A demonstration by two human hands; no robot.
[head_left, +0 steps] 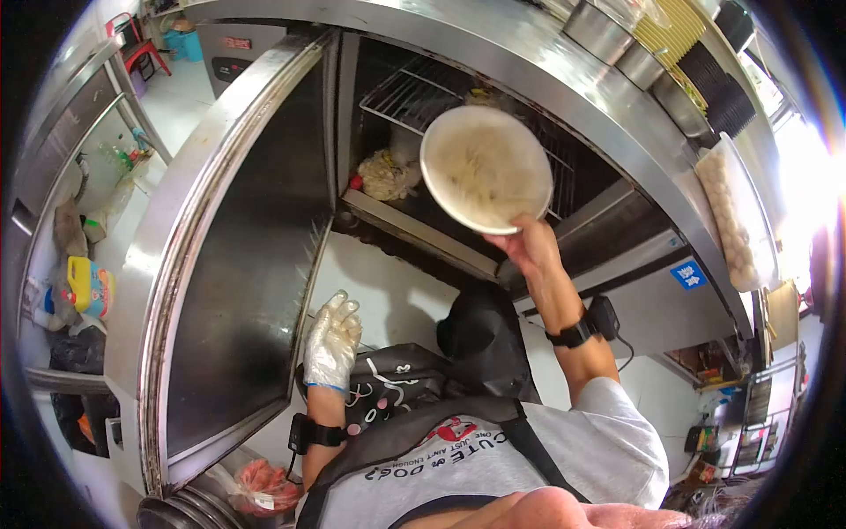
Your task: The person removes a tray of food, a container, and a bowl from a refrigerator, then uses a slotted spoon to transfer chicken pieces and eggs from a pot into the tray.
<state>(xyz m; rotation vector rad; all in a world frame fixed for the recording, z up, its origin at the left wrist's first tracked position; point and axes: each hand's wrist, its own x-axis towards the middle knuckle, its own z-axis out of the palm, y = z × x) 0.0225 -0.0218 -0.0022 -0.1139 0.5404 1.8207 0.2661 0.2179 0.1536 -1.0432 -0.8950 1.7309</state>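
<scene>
Your grey shirt (608,441) and dark apron (423,423) fill the bottom edge, closest to the lens.

Hands:
- Your right hand (529,247), bare, is raised at centre frame. It grips the white bowl (485,167) at its lower rim, with the fingers curled under and the thumb side hidden behind the rim. A black wrist band (573,335) sits below it.
- Your left hand (333,339), in a clear glove, is spread flat and holds nothing. It hangs at lower centre-left, just beside the inner edge of the open steel door (238,264).

Bowl: tilted toward the camera, with pale stringy contents showing. It is held in front of the open under-counter cabinet, level with the wire shelf (414,93) and not resting on anything.

Step, as a judgement: the bowl is in transit at the cabinet mouth. Whether it is going in or coming out cannot be told.

Next move calls for levelling the bowl, since one hand carries the whole load by the rim. It also needs a path that stays below the counter edge (529,62) and clear of the shelf front.

Around:
- A pale bundle (386,175) lies on the cabinet floor, left of the bowl, taking part of that space.
- A bag of pale balls (731,212) and stacked metal containers (608,35) sit on the counter at upper right.
- A bag with red contents (264,485) is at lower left.
- A yellow bottle (88,286) is at far left.

The open door narrows the room on your left side.
</scene>
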